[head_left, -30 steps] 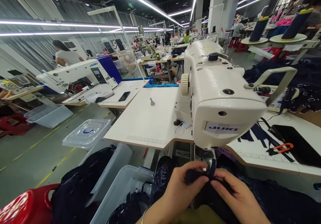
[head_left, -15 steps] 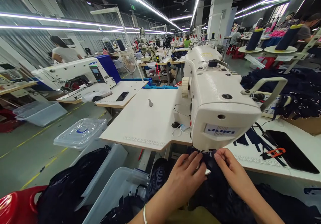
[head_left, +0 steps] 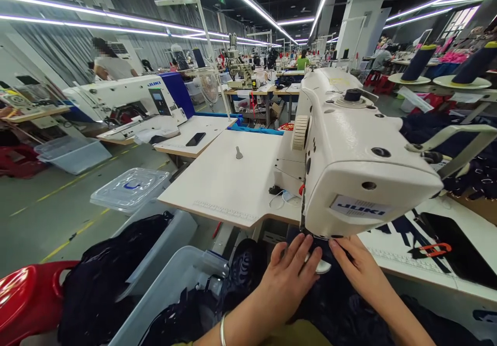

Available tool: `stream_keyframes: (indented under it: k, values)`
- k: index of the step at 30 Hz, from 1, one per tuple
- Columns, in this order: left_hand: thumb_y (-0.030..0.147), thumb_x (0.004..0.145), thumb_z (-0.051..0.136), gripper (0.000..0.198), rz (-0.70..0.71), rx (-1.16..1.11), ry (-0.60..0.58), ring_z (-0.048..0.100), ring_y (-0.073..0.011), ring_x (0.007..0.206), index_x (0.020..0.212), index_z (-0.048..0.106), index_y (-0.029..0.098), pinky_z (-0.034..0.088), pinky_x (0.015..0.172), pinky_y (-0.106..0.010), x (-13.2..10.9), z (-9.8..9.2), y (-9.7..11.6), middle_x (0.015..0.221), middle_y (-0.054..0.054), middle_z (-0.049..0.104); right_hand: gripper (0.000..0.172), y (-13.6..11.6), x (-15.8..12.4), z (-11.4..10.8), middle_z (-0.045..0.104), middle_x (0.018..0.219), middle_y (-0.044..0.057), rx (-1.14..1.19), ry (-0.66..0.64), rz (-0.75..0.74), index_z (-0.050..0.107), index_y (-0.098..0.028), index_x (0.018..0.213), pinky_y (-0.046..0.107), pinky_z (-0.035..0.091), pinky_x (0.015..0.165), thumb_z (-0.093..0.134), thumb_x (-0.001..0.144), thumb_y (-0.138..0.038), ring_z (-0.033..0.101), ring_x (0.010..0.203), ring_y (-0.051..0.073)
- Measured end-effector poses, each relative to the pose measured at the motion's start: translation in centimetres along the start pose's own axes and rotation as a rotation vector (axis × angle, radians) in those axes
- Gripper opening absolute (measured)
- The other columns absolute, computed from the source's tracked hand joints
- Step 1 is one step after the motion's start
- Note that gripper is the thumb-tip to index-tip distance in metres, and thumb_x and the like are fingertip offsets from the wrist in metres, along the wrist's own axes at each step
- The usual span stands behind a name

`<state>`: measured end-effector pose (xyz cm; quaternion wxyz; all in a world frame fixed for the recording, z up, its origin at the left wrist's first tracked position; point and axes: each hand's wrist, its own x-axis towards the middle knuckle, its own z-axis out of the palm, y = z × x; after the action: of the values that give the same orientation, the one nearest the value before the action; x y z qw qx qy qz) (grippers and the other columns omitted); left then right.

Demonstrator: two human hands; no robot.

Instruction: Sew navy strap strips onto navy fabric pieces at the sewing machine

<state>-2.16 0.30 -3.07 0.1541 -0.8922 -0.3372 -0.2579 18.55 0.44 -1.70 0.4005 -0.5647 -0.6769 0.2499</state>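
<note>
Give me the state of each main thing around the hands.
Sewing machine: upright; running or stopped, can't tell
Dark cloth: partly under the machine, crumpled
Left hand: palm down on the cloth
Right hand: fingertips at the cloth
Bin: open, dark garments inside
Phone: lying flat, screen dark
Orange snips: lying beside the black device

Fingers (head_left: 294,253) down on the cloth (head_left: 337,304) now, the sewing machine (head_left: 373,180) rising directly beyond them. Left of the fingers and farther out, the table (head_left: 209,185) spreads away, a flat metal piece (head_left: 238,153) lying on it; farther still, a phone (head_left: 195,139) on the next worktop. Over to the fingers' right, snips (head_left: 433,250) lie at a tablet's (head_left: 464,250) edge. And low on their left, a bin (head_left: 166,271) with fabric (head_left: 174,312) inside!
</note>
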Motion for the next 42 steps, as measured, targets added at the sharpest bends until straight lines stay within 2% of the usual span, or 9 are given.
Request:
stream_keyframes:
  k: [3,8,14,22,25,30,35,39,42]
  values:
    - [0.033,0.100,0.050,0.040,-0.010,0.004,0.010,0.035,-0.0201,0.140,0.137,0.051,0.020,0.013,0.115,-0.036,0.1,-0.1,0.1,0.148,-0.007,0.044,0.029,0.5,0.1,0.2,0.058,0.090,0.006,-0.017,0.021,0.002,0.066,-0.023,0.084,0.036,0.049,0.085,0.046,0.096,-0.040,0.058,0.092,0.023]
    - [0.031,0.099,0.052,0.043,-0.016,0.016,0.015,0.034,-0.0212,0.140,0.140,0.048,0.018,0.010,0.115,-0.037,0.0,-0.1,0.5,0.149,-0.009,0.042,0.030,0.9,0.0,0.4,0.058,0.085,0.006,-0.042,0.029,0.008,0.067,-0.023,0.082,0.036,0.049,0.080,0.047,0.096,-0.040,0.058,0.085,0.022]
    - [0.029,0.098,0.053,0.042,-0.038,0.039,0.042,0.036,-0.0219,0.139,0.138,0.051,0.017,0.010,0.115,-0.036,0.0,0.0,0.9,0.147,-0.010,0.045,0.035,1.1,0.0,0.3,0.060,0.083,0.007,-0.082,0.006,0.042,0.065,-0.023,0.074,0.035,0.049,0.075,0.045,0.095,-0.041,0.059,0.086,0.024]
    - [0.031,0.097,0.054,0.042,-0.033,0.109,0.041,0.032,-0.0239,0.141,0.137,0.051,0.019,0.017,0.114,-0.037,-0.1,0.2,1.1,0.147,-0.010,0.045,0.033,1.6,0.1,0.4,0.064,0.083,0.008,-0.103,0.036,0.035,0.069,-0.023,0.078,0.037,0.050,0.078,0.046,0.094,-0.041,0.060,0.086,0.025]
    - [0.033,0.097,0.054,0.042,-0.031,0.129,0.039,0.032,-0.0239,0.141,0.137,0.052,0.020,0.019,0.113,-0.037,-0.2,0.2,1.3,0.147,-0.010,0.045,0.036,1.9,0.1,0.7,0.065,0.082,0.009,-0.105,0.044,0.066,0.068,-0.023,0.072,0.038,0.051,0.076,0.046,0.093,-0.043,0.061,0.086,0.027]
    - [0.036,0.098,0.054,0.041,-0.070,0.105,0.053,0.037,-0.0242,0.139,0.134,0.054,0.018,0.020,0.112,-0.037,-0.2,0.1,1.2,0.146,-0.012,0.046,0.034,2.5,0.1,1.3,0.068,0.093,0.010,-0.064,0.051,0.090,0.072,-0.024,0.083,0.043,0.048,0.089,0.046,0.091,-0.045,0.061,0.100,0.030]
    - [0.039,0.098,0.053,0.040,-0.080,0.074,0.054,0.038,-0.0243,0.138,0.132,0.056,0.017,0.017,0.112,-0.038,-0.3,0.1,1.0,0.145,-0.013,0.047,0.037,3.2,0.1,1.6,0.068,0.088,0.010,-0.028,0.024,0.132,0.067,-0.024,0.072,0.044,0.047,0.088,0.045,0.091,-0.048,0.060,0.101,0.032]
    - [0.038,0.098,0.053,0.039,-0.089,0.070,0.066,0.040,-0.0234,0.136,0.131,0.056,0.018,0.016,0.113,-0.038,-0.4,0.3,1.0,0.145,-0.012,0.048,0.035,3.5,-0.1,1.8,0.066,0.090,0.009,0.020,0.020,0.136,0.066,-0.024,0.082,0.043,0.045,0.091,0.044,0.093,-0.049,0.059,0.101,0.030]
    - [0.037,0.098,0.053,0.038,-0.090,0.068,0.057,0.039,-0.0228,0.136,0.132,0.056,0.019,0.017,0.113,-0.037,-0.4,0.3,1.1,0.146,-0.011,0.047,0.030,4.0,-0.5,2.0,0.065,0.094,0.007,0.074,0.048,0.159,0.060,-0.024,0.098,0.039,0.047,0.089,0.045,0.094,-0.049,0.059,0.101,0.026]
